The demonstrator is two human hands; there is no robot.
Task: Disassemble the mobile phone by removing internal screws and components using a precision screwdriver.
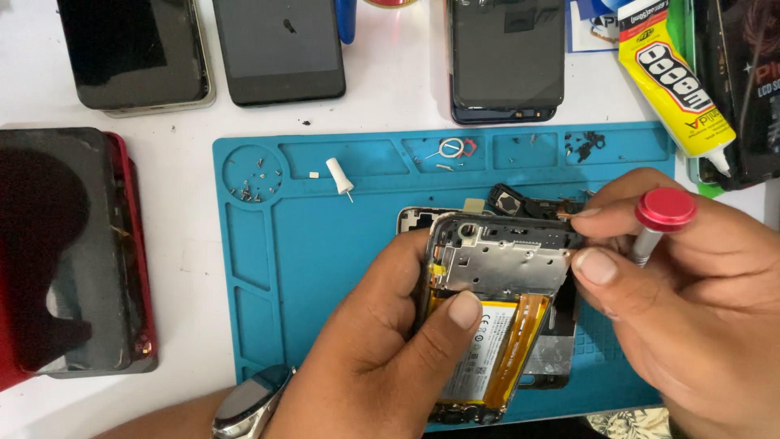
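My left hand (374,349) grips an opened phone (496,276) by its left edge, thumb lying on the yellow-edged battery (487,349). The phone's back is off, showing a silver metal shield (504,264) above the battery. It rests over the blue silicone work mat (317,268). My right hand (691,301) holds a screwdriver with a red cap (665,210), fingertips touching the phone's upper right corner. A small black part (510,200) lies just behind the phone.
Several tiny screws (253,183) sit in the mat's round tray, a white nozzle cap (340,176) beside it. Three dark phones (280,49) line the back. A yellow glue tube (670,81) lies at right. A red-framed screen (69,252) lies at left.
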